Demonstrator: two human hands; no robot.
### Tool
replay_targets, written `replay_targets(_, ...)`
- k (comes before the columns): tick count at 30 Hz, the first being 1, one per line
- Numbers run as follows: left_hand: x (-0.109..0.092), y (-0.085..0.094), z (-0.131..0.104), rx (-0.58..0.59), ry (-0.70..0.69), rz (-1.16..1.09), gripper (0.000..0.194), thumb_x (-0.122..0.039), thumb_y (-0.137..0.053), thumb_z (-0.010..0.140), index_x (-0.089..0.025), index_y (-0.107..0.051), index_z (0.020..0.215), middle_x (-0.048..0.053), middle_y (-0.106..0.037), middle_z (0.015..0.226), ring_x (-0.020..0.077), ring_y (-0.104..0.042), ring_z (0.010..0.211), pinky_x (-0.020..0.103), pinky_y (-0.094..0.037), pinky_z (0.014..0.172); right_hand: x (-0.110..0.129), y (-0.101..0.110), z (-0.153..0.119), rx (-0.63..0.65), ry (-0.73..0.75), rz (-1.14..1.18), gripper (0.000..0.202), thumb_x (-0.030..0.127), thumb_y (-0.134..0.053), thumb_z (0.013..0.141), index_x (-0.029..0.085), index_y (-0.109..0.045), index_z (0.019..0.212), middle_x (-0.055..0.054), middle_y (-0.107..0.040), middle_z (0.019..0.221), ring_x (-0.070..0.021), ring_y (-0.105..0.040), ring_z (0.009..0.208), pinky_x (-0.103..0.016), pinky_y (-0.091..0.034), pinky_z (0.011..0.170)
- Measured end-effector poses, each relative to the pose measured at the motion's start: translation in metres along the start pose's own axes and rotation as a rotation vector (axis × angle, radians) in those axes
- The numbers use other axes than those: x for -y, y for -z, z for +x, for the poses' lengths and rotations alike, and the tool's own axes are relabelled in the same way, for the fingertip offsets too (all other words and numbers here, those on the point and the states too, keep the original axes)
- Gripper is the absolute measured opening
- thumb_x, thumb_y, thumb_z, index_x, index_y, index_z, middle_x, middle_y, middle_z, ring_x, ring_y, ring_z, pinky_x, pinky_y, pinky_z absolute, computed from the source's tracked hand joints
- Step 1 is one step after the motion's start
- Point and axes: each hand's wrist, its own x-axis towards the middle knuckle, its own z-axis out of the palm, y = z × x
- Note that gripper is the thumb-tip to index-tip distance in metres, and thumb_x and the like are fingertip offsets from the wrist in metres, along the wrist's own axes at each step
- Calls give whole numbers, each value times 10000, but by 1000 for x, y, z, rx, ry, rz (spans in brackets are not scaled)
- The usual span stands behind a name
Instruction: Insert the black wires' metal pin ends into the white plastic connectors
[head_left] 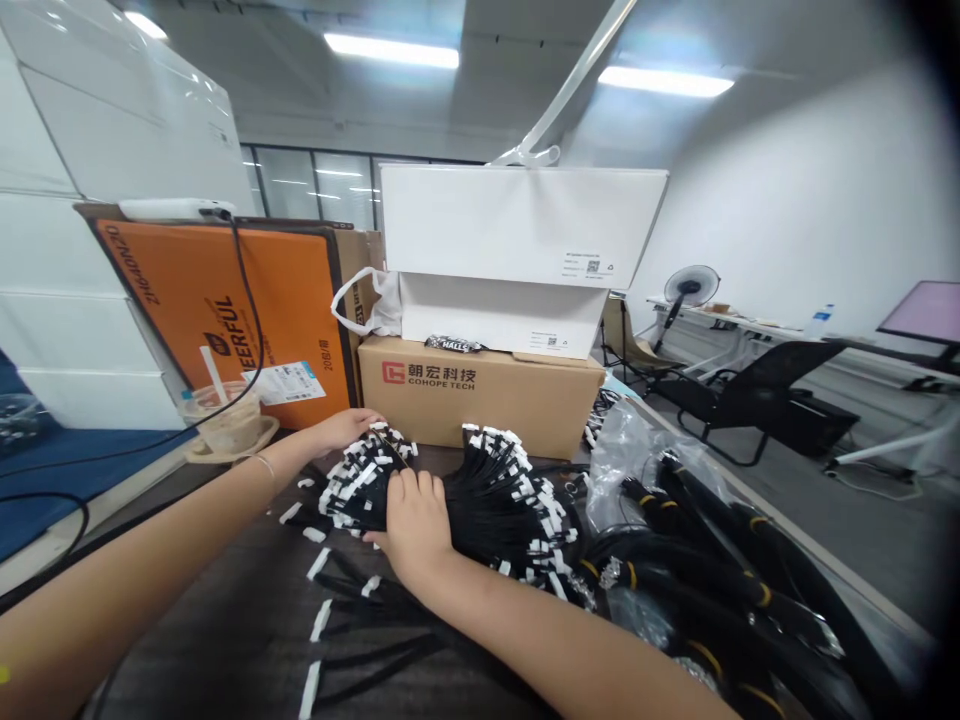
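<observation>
A thick bundle of black cables (487,505) lies across the dark table, its ends fanned out with many white connectors (525,470) on both sides. Over the bundle's middle-left part, my right hand (420,525) has its fingers closed and pressed on the cables. At the far left edge of the fan, my left hand (349,430) is closed beside the white ends; what its fingertips grip is too small to make out. A thin yellowish strip (394,447) runs between the two hands. In front, several loose black cables (382,600) with white ends lie side by side.
Behind the bundle stands a brown carton (480,400) with white boxes (517,225) stacked on it. An orange box (217,300) and a plastic cup (221,415) with a straw are at left. Tied black cable bundles (697,560) and a clear plastic bag (637,460) lie at right.
</observation>
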Motion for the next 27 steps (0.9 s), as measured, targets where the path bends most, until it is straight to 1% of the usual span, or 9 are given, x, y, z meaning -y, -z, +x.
replay_targets(4,-8,1,-5,101,-9,-104,334,-322,-535,881,-158,-535,1172,97,-578,1156,217,-600,956,420,-517,792,1,-3,-1,-11,-7,-5,736,455,-783,590,89,-531,1177,-131,-577,1074,-280,-500,968,-428,-398,893)
replay_targets(8,-18,9,-7,197,15,-127,317,-327,-536,880,-148,-550,1141,92,-592,1121,208,-606,929,408,-521,774,2,-7,-2,-20,-10,5,767,460,-782,586,75,-523,1196,-131,-577,1065,-282,-499,968,-432,-399,896)
replay_targets(11,-21,13,-9,232,13,-133,312,-338,-529,883,-146,-554,1128,87,-602,1085,195,-613,889,389,-528,745,2,-7,-3,-16,-7,24,800,468,-774,596,76,-495,1235,-130,-576,1074,-278,-495,984,-434,-386,923)
replay_targets(14,-22,15,-13,234,15,-140,299,-351,-517,889,-140,-563,1096,72,-616,1011,169,-616,805,348,-533,682,1,1,-6,6,-12,61,761,449,-744,644,78,-478,1253,-135,-561,1100,-282,-479,1016,-432,-368,945)
replay_targets(18,-23,14,-27,204,33,-131,279,-367,-494,900,-132,-573,1027,39,-613,877,120,-585,655,273,-508,564,-4,21,-4,96,-19,156,821,480,-716,635,70,-438,1290,-155,-529,1149,-298,-457,1059,-439,-346,962)
replay_targets(21,-27,10,-39,196,58,-109,276,-373,-483,905,-128,-572,996,18,-595,806,96,-548,579,240,-476,505,-9,31,6,206,-18,238,919,572,-732,539,51,-475,1250,-190,-520,1177,-330,-451,1088,-453,-346,954)
replay_targets(23,-29,9,-45,190,76,-94,269,-370,-482,906,-127,-573,979,9,-586,779,87,-530,552,228,-460,484,-11,33,15,294,1,287,1047,601,-752,467,22,-444,1284,-226,-495,1243,-353,-435,1143,-459,-322,984)
replay_targets(25,-30,7,-47,173,88,-82,264,-366,-482,906,-126,-574,966,5,-582,768,84,-524,543,225,-455,478,-13,32,25,376,17,331,1212,651,-745,417,-4,-351,1358,-268,-401,1360,-383,-370,1241,-468,-276,1032)
replay_targets(27,-29,6,-47,153,94,-75,260,-362,-486,905,-126,-575,968,9,-588,781,89,-535,558,231,-464,490,-16,30,35,438,18,374,1315,733,-693,400,0,-269,1406,-281,-297,1438,-403,-290,1313,-479,-245,1060)
